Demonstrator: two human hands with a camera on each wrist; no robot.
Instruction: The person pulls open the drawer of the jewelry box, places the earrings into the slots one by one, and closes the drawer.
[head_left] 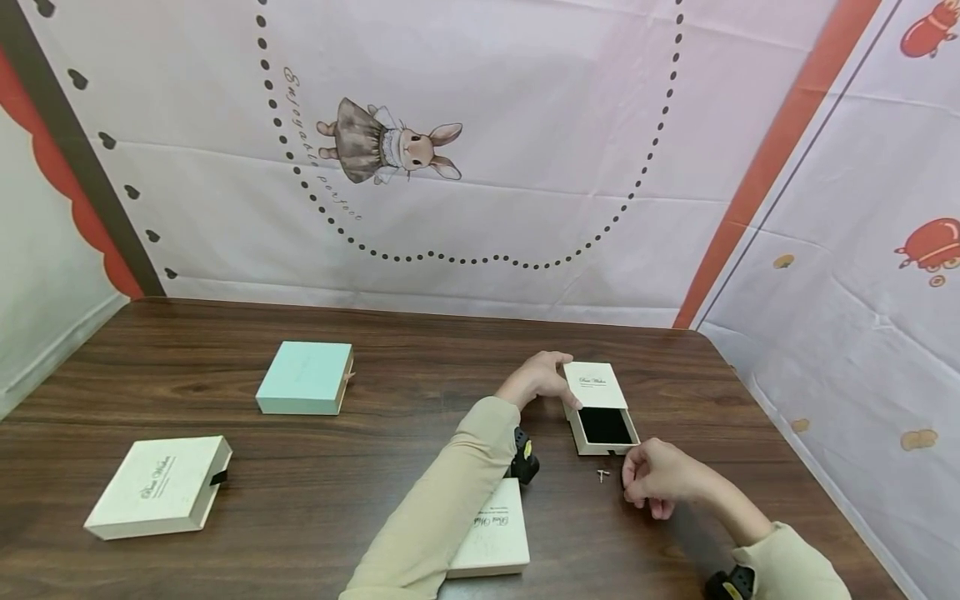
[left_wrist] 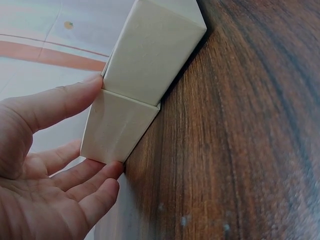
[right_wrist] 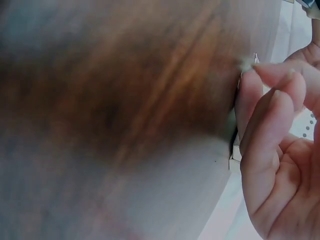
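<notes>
My left hand (head_left: 542, 379) grips a cream drawer box (head_left: 596, 385) near the back right of the table. Its thumb (left_wrist: 75, 100) lies at the seam between sleeve and drawer, its fingers at the sleeve's far end. The drawer (head_left: 607, 450) is pulled partway out toward me, showing a black lining. Just in front of it my right hand (head_left: 660, 479) is low over the table, thumb and index fingertips together on a small shiny piece (right_wrist: 245, 65), blurred and mostly hidden. Beside those fingertips, small metallic pieces (head_left: 603, 475) lie on the wood.
Another cream box (head_left: 495, 533) lies partly under my left forearm. A closed cream box (head_left: 157, 487) with a black tab is at the left; a mint-green box (head_left: 306, 377) sits behind it. The brown table (head_left: 412, 375) meets printed cloth at the back and right.
</notes>
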